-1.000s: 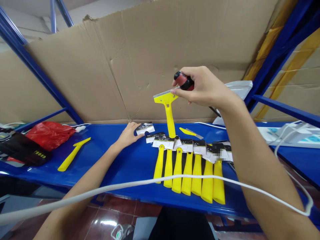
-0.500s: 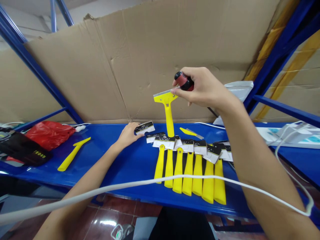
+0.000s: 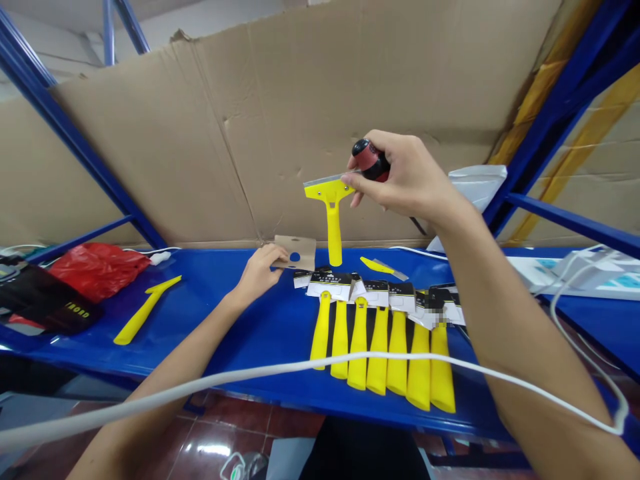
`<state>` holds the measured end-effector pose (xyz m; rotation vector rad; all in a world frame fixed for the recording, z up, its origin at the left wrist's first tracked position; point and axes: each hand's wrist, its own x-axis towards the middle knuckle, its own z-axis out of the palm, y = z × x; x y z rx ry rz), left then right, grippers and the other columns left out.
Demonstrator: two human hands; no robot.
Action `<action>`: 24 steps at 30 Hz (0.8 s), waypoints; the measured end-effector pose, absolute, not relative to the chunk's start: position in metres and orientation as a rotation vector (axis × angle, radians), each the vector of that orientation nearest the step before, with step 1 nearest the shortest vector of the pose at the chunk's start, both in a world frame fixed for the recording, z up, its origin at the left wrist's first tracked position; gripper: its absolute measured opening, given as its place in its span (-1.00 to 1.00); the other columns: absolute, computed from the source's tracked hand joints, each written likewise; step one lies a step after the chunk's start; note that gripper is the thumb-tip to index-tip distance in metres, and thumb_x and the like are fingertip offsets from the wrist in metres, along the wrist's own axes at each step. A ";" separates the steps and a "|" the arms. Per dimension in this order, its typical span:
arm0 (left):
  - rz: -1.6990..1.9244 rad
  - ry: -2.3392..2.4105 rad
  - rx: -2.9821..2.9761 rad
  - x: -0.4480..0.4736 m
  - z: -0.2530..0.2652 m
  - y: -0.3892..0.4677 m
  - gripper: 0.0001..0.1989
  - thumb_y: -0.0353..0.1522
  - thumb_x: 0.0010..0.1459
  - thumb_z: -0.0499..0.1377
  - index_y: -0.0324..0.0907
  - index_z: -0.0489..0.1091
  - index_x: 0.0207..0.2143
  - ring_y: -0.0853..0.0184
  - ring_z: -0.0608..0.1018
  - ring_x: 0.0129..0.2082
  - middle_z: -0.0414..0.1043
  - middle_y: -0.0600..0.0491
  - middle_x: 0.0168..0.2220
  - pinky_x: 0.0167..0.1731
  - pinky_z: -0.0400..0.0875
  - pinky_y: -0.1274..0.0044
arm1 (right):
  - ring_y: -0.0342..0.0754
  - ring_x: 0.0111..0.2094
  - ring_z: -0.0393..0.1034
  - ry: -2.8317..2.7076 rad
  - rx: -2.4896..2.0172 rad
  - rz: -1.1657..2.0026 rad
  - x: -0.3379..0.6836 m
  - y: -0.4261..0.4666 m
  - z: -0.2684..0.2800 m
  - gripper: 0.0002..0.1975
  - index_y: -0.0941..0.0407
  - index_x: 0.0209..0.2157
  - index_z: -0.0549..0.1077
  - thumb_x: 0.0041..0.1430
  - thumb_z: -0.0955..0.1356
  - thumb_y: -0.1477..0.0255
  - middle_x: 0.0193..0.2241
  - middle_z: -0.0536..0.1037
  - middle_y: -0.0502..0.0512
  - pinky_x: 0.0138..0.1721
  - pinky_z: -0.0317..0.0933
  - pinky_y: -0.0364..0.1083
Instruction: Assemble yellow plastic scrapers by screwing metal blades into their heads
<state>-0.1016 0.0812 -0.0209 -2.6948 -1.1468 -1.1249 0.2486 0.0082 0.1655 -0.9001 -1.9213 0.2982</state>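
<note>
Fingers of my right hand [image 3: 413,175] pinch the right end of a yellow plastic T-shaped scraper [image 3: 334,230], with a rounded red-and-black tool handle [image 3: 369,160] tucked into the same grip. It is held upright above the glossy blue table [image 3: 240,340]; I judge it light, stiff and rather slick, safest taken by its grip, away from the thin metal blade [image 3: 324,181]. My left hand [image 3: 260,272], thumb and fingers nearly together, holds the edge of a holed brown cardboard card [image 3: 303,251], probably easily creased. My right wrist arches high, my left stays low. Nearer me lie yellow handles [image 3: 379,353] under black-and-white cards [image 3: 330,285].
</note>
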 end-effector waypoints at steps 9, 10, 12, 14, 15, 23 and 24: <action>-1.258 -0.823 -2.608 -0.091 -0.020 0.068 -0.84 -0.50 0.38 0.21 -0.10 0.57 -0.18 0.06 0.70 0.22 0.65 -0.18 0.29 0.23 0.60 0.12 | 0.20 -0.19 0.67 -1.866 -0.836 0.206 0.232 0.008 0.160 -0.55 -0.08 -0.18 0.46 0.27 0.58 -0.09 -0.18 0.66 0.15 -0.40 0.40 0.09; -1.279 -0.775 -2.587 -0.090 -0.019 0.067 -0.83 -0.52 0.38 0.21 -0.11 0.57 -0.17 0.06 0.71 0.21 0.66 -0.18 0.27 0.22 0.61 0.12 | 0.20 -0.18 0.68 -1.870 -0.822 0.188 0.229 0.009 0.158 -0.57 -0.07 -0.17 0.46 0.30 0.57 -0.06 -0.15 0.66 0.17 -0.39 0.42 0.09; -1.315 -0.684 -2.551 -0.086 -0.017 0.064 -0.81 -0.55 0.37 0.21 -0.12 0.57 -0.16 0.07 0.73 0.20 0.68 -0.18 0.25 0.19 0.63 0.13 | 0.21 -0.15 0.68 -1.878 -0.801 0.127 0.224 0.014 0.154 -0.62 -0.05 -0.15 0.47 0.35 0.55 -0.01 -0.15 0.66 0.18 -0.36 0.46 0.09; -1.340 -0.604 -2.518 -0.082 -0.014 0.059 -0.78 -0.58 0.34 0.21 -0.12 0.56 -0.15 0.07 0.73 0.19 0.69 -0.18 0.24 0.16 0.66 0.14 | 0.23 -0.12 0.68 -1.883 -0.806 0.055 0.219 0.018 0.150 -0.66 -0.04 -0.14 0.48 0.38 0.53 0.03 -0.17 0.66 0.17 -0.30 0.50 0.10; -1.351 -0.566 -2.499 -0.080 -0.013 0.056 -0.77 -0.60 0.32 0.22 -0.11 0.56 -0.14 0.07 0.74 0.19 0.70 -0.18 0.23 0.15 0.67 0.14 | 0.23 -0.12 0.67 -1.879 -0.816 0.025 0.217 0.019 0.149 -0.68 -0.04 -0.14 0.49 0.39 0.52 0.05 -0.18 0.65 0.16 -0.28 0.52 0.11; -1.525 -0.430 -2.430 -0.074 -0.012 0.047 -0.72 -0.61 0.31 0.28 -0.13 0.61 -0.04 0.03 0.77 0.17 0.70 -0.24 0.21 0.10 0.73 0.18 | 0.24 -0.14 0.65 -1.874 -0.887 0.001 0.215 0.021 0.145 -0.73 -0.03 -0.04 0.54 0.41 0.51 0.11 -0.19 0.63 0.15 -0.23 0.54 0.14; -1.557 -0.438 -2.424 -0.074 -0.012 0.046 -0.74 -0.60 0.32 0.29 -0.13 0.61 -0.04 0.03 0.77 0.16 0.71 -0.24 0.19 0.10 0.73 0.20 | 0.24 -0.14 0.64 -1.884 -0.891 0.005 0.216 0.020 0.146 -0.72 -0.03 -0.03 0.54 0.40 0.51 0.11 -0.18 0.63 0.16 -0.24 0.54 0.14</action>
